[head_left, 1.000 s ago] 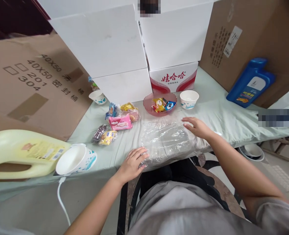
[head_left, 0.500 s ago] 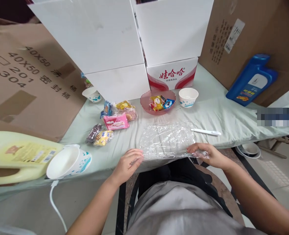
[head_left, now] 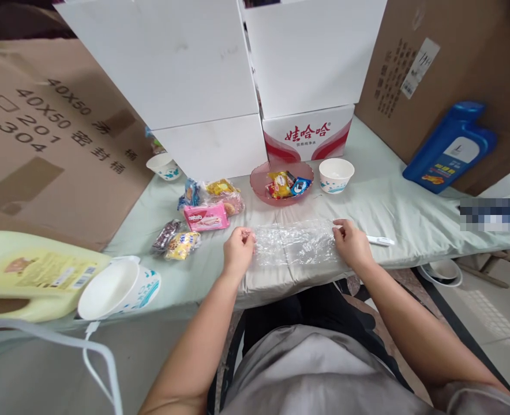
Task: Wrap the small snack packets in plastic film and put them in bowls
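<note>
A crinkled sheet of clear plastic wrap [head_left: 296, 245] lies over the green cloth in front of me, its near edge folded toward the far side. My left hand [head_left: 240, 251] pinches its left end, and my right hand [head_left: 351, 243] grips its right end. Partly behind my right hand shows a white pen-like tool [head_left: 381, 240]. Beyond the wrap stands a pink glass bowl [head_left: 259, 184] with several wrapped snacks in it. Left of the wrap lie a pink wafer packet [head_left: 206, 217], a yellow snack packet [head_left: 183, 246] and other wrapped snacks.
A paper bowl [head_left: 336, 176] stands right of the pink bowl; another paper bowl [head_left: 140, 291] tilts beside a yellow jug [head_left: 34, 276] at left. White cartons [head_left: 212, 144] rise at the back. A blue bottle [head_left: 447, 150] leans against the brown box [head_left: 411, 109] at right.
Both hands have moved away from my body, carrying the near edge of the plastic wrap with them. The sheet now looks shorter from front to back.
</note>
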A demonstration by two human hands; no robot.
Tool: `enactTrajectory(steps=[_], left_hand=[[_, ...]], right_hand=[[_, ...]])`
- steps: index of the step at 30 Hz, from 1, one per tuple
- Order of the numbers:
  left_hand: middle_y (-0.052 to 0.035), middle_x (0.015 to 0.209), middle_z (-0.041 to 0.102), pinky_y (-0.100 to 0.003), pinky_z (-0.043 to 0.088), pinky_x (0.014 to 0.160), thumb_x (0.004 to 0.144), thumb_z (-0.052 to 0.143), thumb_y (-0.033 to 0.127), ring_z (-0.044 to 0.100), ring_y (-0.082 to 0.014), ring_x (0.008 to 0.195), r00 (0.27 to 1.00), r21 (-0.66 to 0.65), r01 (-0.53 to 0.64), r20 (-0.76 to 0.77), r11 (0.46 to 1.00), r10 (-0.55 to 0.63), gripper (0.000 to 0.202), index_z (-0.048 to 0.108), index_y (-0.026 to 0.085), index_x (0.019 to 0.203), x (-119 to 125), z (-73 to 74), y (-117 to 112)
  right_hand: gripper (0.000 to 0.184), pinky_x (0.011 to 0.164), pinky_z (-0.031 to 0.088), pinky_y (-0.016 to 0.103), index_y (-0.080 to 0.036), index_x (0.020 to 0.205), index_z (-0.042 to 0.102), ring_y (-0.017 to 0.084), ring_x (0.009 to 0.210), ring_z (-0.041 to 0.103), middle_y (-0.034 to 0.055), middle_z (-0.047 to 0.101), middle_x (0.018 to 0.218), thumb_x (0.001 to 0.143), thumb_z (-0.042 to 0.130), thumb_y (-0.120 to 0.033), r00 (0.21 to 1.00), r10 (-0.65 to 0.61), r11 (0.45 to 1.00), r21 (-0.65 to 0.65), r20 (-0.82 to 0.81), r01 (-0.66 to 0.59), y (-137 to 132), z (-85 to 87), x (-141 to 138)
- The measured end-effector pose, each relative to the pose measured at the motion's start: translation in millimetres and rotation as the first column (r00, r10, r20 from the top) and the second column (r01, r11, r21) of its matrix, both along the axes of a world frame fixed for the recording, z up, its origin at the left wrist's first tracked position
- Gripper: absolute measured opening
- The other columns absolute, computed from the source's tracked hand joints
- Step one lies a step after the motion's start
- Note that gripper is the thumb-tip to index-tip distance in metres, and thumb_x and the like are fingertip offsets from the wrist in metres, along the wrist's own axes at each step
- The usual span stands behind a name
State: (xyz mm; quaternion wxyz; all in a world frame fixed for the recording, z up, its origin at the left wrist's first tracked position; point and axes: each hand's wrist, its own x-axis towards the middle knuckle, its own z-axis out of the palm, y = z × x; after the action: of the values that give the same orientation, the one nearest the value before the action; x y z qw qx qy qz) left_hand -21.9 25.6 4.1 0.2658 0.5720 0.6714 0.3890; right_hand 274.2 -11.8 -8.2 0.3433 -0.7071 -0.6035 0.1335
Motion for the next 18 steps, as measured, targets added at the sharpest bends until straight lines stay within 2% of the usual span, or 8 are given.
enactTrajectory(steps=[3, 6, 11, 14, 16, 18], left_hand=[[-0.0026, 0.077, 0.069, -0.029, 0.046, 0.066, 0.082, 0.056, 0.027, 0.065, -0.019, 0.067, 0.959, 0.042, 0.002, -0.282, 0.999, 0.01, 0.016, 0.057, 0.021, 0.096, 3.3, -7.6, 4.4], [-0.0054, 0.082, 0.07, -0.03, 0.045, 0.068, 0.085, 0.055, 0.027, 0.067, -0.0222, 0.076, 0.908, 0.071, 0.012, -0.419, 0.997, 0.019, 0.014, 0.057, 0.021, 0.098, 5.0, -13.6, 3.7], [-0.0039, 0.075, 0.068, -0.028, 0.041, 0.062, 0.09, 0.051, 0.032, 0.065, -0.021, 0.068, 0.853, 0.091, 0.004, -0.52, 0.996, 0.044, 0.011, 0.056, 0.022, 0.089, 6.4, -20.9, 3.5], [-0.0033, 0.071, 0.065, -0.029, 0.041, 0.061, 0.091, 0.05, 0.032, 0.064, -0.0215, 0.066, 0.816, 0.061, 0.003, -0.577, 0.998, 0.033, 0.012, 0.057, 0.021, 0.089, 8.4, -20.4, 3.5], [-0.0056, 0.076, 0.065, -0.031, 0.043, 0.062, 0.09, 0.052, 0.031, 0.064, -0.0234, 0.07, 0.788, 0.061, -0.003, -0.615, 0.998, 0.04, 0.012, 0.058, 0.021, 0.092, 10.0, -15.9, 2.2], [-0.0107, 0.088, 0.065, -0.035, 0.045, 0.067, 0.088, 0.054, 0.031, 0.063, -0.027, 0.08, 0.759, 0.148, 0.0, -0.644, 0.989, 0.096, 0.016, 0.058, 0.018, 0.097, 12.0, -7.9, -1.2]], right_hand=[[0.038, 0.066, 0.046, 0.033, -0.015, 0.123, 0.056, 0.025, 0.075, 0.066, 0.0104, 0.072, 0.088, 0.092, 0.043, -0.032, 0.963, -0.037, 0.998, -0.041, 0.267, 0.049, 2.6, -2.4, -5.1], [0.042, 0.062, 0.045, 0.033, -0.013, 0.128, 0.052, 0.027, 0.075, 0.067, 0.0145, 0.072, 0.095, 0.094, 0.039, -0.033, 0.915, -0.07, 0.994, -0.05, 0.397, 0.098, 2.0, -6.4, -8.8], [0.042, 0.06, 0.043, 0.032, -0.012, 0.129, 0.05, 0.027, 0.075, 0.068, 0.0161, 0.072, 0.098, 0.095, 0.036, -0.032, 0.894, -0.094, 0.995, 0.0, 0.437, 0.105, 0.4, -11.7, -10.4], [0.041, 0.059, 0.042, 0.031, -0.012, 0.129, 0.05, 0.026, 0.076, 0.068, 0.0157, 0.072, 0.1, 0.096, 0.036, -0.032, 0.889, -0.102, 0.993, -0.001, 0.446, 0.115, 0.5, -12.9, -10.3], [0.04, 0.059, 0.042, 0.031, -0.013, 0.129, 0.05, 0.026, 0.076, 0.068, 0.0155, 0.071, 0.103, 0.096, 0.036, -0.032, 0.884, -0.095, 0.994, -0.009, 0.458, 0.111, 0.7, -12.8, -10.5], [0.04, 0.059, 0.042, 0.031, -0.013, 0.128, 0.051, 0.026, 0.077, 0.068, 0.0151, 0.071, 0.105, 0.096, 0.036, -0.032, 0.881, -0.08, 0.995, -0.017, 0.467, 0.1, 0.8, -12.4, -11.0]])
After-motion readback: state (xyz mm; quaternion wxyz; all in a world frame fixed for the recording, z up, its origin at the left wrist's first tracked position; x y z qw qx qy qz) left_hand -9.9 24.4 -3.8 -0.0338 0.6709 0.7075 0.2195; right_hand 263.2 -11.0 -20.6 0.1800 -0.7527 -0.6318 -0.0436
